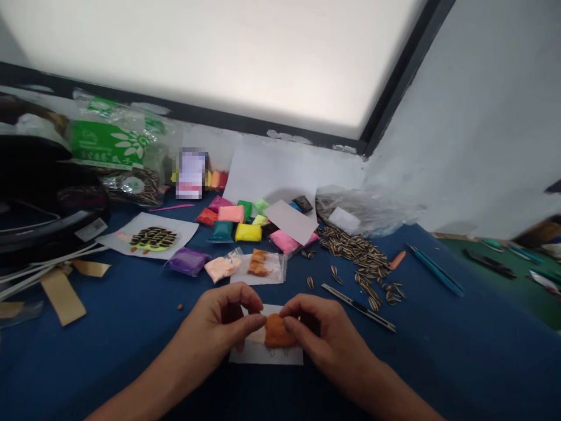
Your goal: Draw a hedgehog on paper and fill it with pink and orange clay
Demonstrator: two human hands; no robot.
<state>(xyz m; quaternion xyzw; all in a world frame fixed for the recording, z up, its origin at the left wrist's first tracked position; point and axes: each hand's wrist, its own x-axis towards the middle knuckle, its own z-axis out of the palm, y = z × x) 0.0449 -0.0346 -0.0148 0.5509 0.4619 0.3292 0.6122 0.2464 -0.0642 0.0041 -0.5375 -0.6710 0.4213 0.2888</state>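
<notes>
A flattened piece of brown modelling clay (279, 332) lies on a small white paper card (263, 355) with pencil marks near its lower edge. A pale clay area (256, 337) adjoins it on the left. My left hand (228, 321) is curled, its thumb tip at the brown clay's upper left edge. From the other side my right hand (322, 324) presses its thumb onto the clay's right part, with the index finger bent at the upper edge. Both hands are closed around the clay's edges; the other fingertips are partly hidden.
Beyond the hands lie an opened brown clay packet (260, 263), a peach packet (222, 265) and a purple one (187, 261). Sunflower seeds (355, 248) are heaped at the right, near a utility knife (359, 308) and blue tweezers (433, 270). A seed-covered hedgehog picture (153, 237) lies left.
</notes>
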